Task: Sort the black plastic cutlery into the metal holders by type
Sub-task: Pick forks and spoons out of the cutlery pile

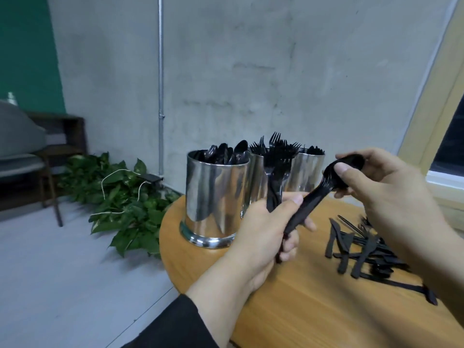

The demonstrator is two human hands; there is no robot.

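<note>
Left hand (pixel 263 229) is wrapped around a bunch of black forks (pixel 275 187) standing upright, plus the handle end of a stack of spoons (pixel 313 197). Right hand (pixel 384 187) pinches the bowl end of that stack, thumb on top. Behind them on the round wooden table (pixel 301 310) sit three metal holders: spoons (pixel 213 197), forks (pixel 258 182), knives (pixel 305 174). Loose pile of knives (pixel 361 249) lies on the table at right.
</note>
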